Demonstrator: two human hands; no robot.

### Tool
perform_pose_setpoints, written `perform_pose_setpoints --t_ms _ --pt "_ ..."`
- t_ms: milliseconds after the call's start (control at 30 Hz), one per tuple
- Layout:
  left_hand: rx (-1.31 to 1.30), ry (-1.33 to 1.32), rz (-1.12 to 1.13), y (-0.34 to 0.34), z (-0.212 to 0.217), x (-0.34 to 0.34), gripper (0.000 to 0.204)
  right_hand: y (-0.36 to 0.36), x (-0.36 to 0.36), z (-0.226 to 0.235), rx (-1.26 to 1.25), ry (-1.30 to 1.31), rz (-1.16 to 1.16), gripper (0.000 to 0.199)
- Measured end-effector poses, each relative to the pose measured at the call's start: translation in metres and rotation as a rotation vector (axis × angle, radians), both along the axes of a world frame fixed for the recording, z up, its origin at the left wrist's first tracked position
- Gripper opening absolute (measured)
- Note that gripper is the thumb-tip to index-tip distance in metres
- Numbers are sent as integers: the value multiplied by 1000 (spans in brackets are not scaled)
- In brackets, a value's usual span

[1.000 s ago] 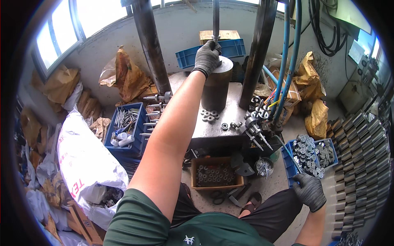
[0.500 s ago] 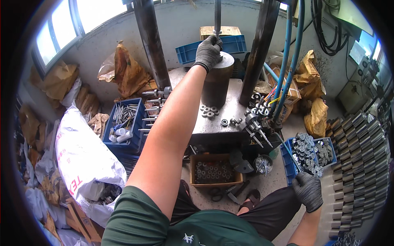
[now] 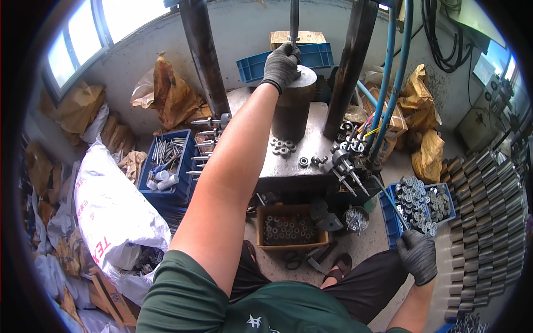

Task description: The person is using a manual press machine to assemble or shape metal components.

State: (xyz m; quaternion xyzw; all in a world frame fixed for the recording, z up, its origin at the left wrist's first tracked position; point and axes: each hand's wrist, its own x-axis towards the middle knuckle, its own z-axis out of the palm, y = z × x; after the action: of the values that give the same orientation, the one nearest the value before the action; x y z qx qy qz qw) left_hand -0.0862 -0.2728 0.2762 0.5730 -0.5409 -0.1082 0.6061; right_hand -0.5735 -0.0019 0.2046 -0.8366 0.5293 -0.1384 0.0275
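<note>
A: Beginning with the left. Anything in the grip?

B: Logging the left hand in a dark grey knit glove (image 3: 280, 67) at 12 o'clock, curled closed at the lower end of a slim upright steel rod (image 3: 294, 22). Cannot tell whether gripping the rod itself or a small part beneath; hidden by the glove.

A: Underneath?

B: Finding a thick upright dark steel cylinder (image 3: 290, 114) between 12 and 1, pale flat top just below the glove. Cannot tell whether touching. Standing on a flat bare-metal table (image 3: 266, 169).

A: And the right?

B: Recording the right hand in a matching dark grey glove (image 3: 417, 258) at 4 o'clock, closed around the near end of a thin straight blue-grey lever (image 3: 392, 204), slanting off toward 11.

A: Loose on the table?

B: Noting a cluster of small round grey metal rings (image 3: 283, 146) at the cylinder's 6 o'clock; also a single dark ring (image 3: 303, 162), apart toward 4.

A: Farther out?

B: Listing a blue plastic crate (image 3: 390, 225) between 3 and 4, heaped with pale round metal discs (image 3: 411, 198); a brown rectangular box (image 3: 294, 245) near 5; a bulging white plastic sack (image 3: 114, 205) between 8 and 9.
</note>
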Motion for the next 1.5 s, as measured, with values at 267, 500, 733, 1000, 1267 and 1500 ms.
perform_pose_setpoints --t_ms 267,500,733,1000,1267,1500 --pt "28 113 -56 6 3 -5 23 -1 -1 -3 -3 -14 -15 13" --pt "39 41 -48 -8 -5 5 20 0 1 -1 -3 -13 -29 14" --pt "8 66 -34 -23 -16 13 22 -1 2 4 23 -27 -48 12" --pt "-5 93 -101 -16 -10 18 18 -56 16 44 -246 -327 -27 15" --pt "-201 158 -54 -11 -8 15 38 -217 17 94 -639 -486 81 26" --pt "-373 247 -124 -25 -17 35 30 -156 6 77 -277 -446 14 35"
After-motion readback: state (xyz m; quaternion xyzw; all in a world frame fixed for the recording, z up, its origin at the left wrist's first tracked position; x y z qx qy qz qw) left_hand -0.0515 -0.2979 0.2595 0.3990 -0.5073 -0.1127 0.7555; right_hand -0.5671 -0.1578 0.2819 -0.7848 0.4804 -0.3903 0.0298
